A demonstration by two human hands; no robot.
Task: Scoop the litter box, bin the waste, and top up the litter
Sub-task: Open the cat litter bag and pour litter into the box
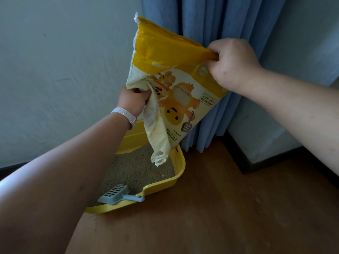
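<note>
Head view: litter bag (176, 74) inverted, mouth down over litter box (180, 163).

Only thing readable is "BENTONITE CAT LITTER" on the litter bag (176, 85), printed upside down near its 6 o'clock edge. The smaller print is too blurry.

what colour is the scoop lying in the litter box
Pale blue-grey, with a slotted head; the scoop shows clearly in the head view, resting at the yellow box's near edge.

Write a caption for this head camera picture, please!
Both hands tip an upended litter bag over the yellow litter box.
</note>
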